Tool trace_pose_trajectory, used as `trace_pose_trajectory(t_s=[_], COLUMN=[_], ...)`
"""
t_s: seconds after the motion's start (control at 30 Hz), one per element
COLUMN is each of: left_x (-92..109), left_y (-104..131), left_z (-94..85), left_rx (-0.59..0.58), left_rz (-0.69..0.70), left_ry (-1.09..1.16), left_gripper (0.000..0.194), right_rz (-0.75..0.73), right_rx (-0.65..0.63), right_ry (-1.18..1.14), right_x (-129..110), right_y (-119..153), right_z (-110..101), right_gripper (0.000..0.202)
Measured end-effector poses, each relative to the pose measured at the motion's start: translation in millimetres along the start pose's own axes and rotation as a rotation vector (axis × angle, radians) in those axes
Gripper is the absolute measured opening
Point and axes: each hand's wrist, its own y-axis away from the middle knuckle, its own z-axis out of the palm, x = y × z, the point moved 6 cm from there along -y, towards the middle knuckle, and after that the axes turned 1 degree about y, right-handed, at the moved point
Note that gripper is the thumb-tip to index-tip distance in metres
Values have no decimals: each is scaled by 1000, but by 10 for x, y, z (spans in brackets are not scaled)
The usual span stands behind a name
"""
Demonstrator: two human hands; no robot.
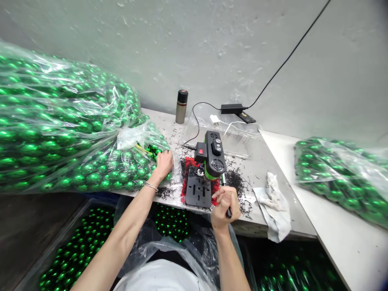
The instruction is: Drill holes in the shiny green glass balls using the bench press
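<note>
My left hand (164, 162) reaches into the mouth of a big clear bag (91, 133) full of shiny green balls, its fingers closed and their tips hidden, so what they hold cannot be made out. My right hand (226, 202) is wrapped round the black-ended lever (228, 212) of a small black and green bench machine (214, 153). Below the machine head lies a slotted black base plate (198, 190) on a red mat (184, 188). No ball can be made out on the plate.
A flask (181, 107), a black power adapter (232, 109) and cables stand behind the machine. Black scraps (235, 182) litter the table. A crumpled white cloth (274, 210) hangs over the front edge. Another bag of green balls (339, 178) lies right; more balls (81, 242) are below.
</note>
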Motion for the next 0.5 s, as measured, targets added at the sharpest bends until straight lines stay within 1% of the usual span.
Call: trace_pose_trajectory(t_s=[0.07, 0.1, 0.17, 0.23, 0.3, 0.33, 0.4, 0.5], left_x=[-34, -61, -120, -133, -63, -8, 111, 275], left_y=[36, 78, 212, 399, 607, 706, 870, 1013], left_z=[-39, -66, -92, -39, 71, 133, 261, 414], left_rx=[18, 34, 38, -25, -130, -179, -258, -326], left_rz=[0, -9, -61, -140, -217, -255, -339, -428], left_ry=[96, 195, 509, 888, 1217, 1338, 1486, 1543], left_gripper=[21, 23, 30, 41, 50, 51, 51, 52], right_rz=[-1, 0, 0, 7, 25, 37, 61, 85], right_rx=[-10, -13, -8, 3, 7, 5, -3, -21], right_ry=[19, 26, 31, 27, 27, 30, 40, 50], right_x=[6, 8, 3, -12, -34, -48, -81, -136], right_y=[12, 17, 17, -4, -54, -91, -179, -309], right_z=[-3, -4, -5, -3, 4, 8, 14, 21], right_gripper=[35, 34, 35, 35, 36, 36, 37, 36])
